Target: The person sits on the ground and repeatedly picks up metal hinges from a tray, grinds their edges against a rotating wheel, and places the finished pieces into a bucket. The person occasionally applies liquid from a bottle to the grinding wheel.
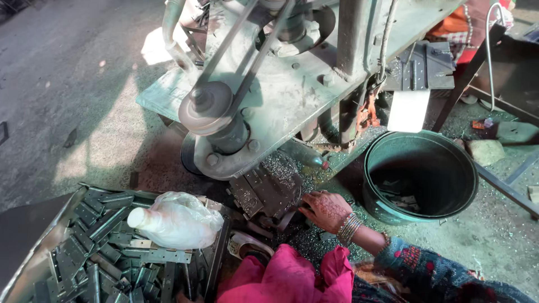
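Your right hand (327, 210), fingers spread flat and gripping nothing, rests on the stack of metal hinge plates (269, 191) under the belt-driven press (264, 95), left hand unseen, where sharp filings on the floor could likely cut bare skin.

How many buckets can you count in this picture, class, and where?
1. The dark green bucket stands on the ground at the right, beside the machine and just beyond the hand. Others may sit outside the view.

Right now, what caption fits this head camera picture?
A hand reaches under a belt-driven machine, between a tray of metal strips and a bucket.
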